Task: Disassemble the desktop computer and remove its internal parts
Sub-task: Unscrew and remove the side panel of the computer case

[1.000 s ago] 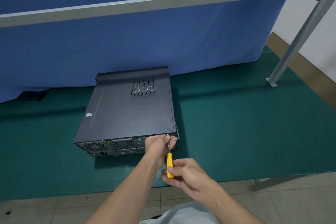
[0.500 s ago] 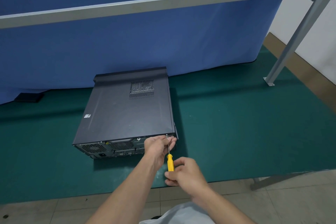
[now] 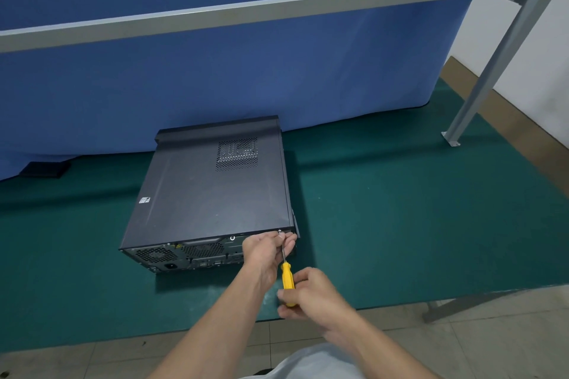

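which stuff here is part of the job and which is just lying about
In the job: desktop computer, lid on; screwdriver, tip at a rear screw; right hand gripping its yellow handle; left hand holding its shaft.
Just there: black block under the blue curtain; grey metal frame; green mat.

Workshop-type bench setup, possibly a staged recording station. Desk covered in a green work mat, blue cloth backdrop hung behind, grey metal frame rail and slanted post over it. Desktop computer lying flat, yellow screwdriver at its rear. Tiled floor, plain white wall.
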